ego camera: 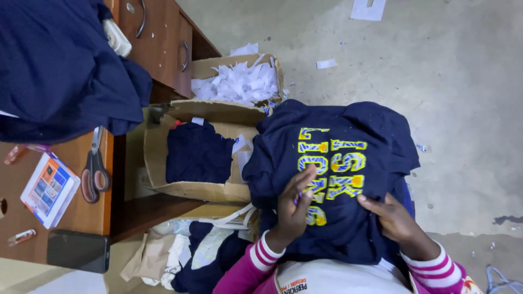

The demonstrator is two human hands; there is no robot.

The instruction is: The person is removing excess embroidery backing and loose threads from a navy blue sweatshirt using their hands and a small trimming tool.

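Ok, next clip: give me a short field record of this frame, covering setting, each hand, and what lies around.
setting: concrete floor beside a wooden desk
garment: navy sweatshirt with yellow-and-blue lettering, spread over the person's lap
left hand: left hand rests on the lettering, a small purple item between the fingers; its kind cannot be told
right hand: right hand pressed flat on the fabric, holding nothing
boxes: cardboard box with folded navy cloth; another with white paper scraps
desk: scissors, dark phone, small booklet
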